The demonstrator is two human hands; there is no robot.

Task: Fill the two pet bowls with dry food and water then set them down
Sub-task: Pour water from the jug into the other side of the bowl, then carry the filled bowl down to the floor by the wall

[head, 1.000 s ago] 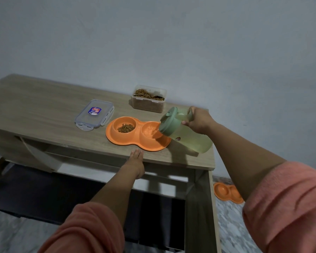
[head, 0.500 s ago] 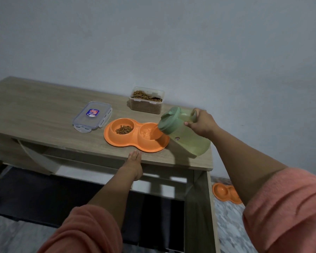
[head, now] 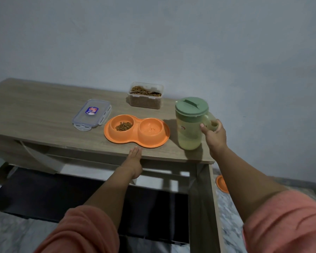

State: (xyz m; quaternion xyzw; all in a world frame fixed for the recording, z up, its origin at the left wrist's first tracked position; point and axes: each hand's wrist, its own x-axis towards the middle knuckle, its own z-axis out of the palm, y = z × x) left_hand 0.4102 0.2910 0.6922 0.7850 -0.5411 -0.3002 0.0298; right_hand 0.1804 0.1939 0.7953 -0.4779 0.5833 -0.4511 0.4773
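While wrapped around the handle of the green pitcher (head: 190,123), right hand (head: 214,133) fingers curled shut on it, pitcher upright on the table (head: 44,114) near the right-hand corner. Just left of that grip, the orange double bowl (head: 137,131): kibble (head: 124,126) in the far-left well, the nearer well apparently holding water, though hard to confirm. Beyond the grip and further left, an open food container (head: 145,94) and its lid (head: 92,114). Left hand (head: 134,161) flat and open on the table's front edge, holding nothing, just short of the bowl rim. Likely trouble: pitcher close to the corner, easily knocked off on release or by a careless elbow. Lifting the shallow double bowl one-handed or tilted would probably slosh water into the kibble. Another orange dish (head: 222,183) on the floor below the grip, partly hidden, a possible obstacle when setting down.
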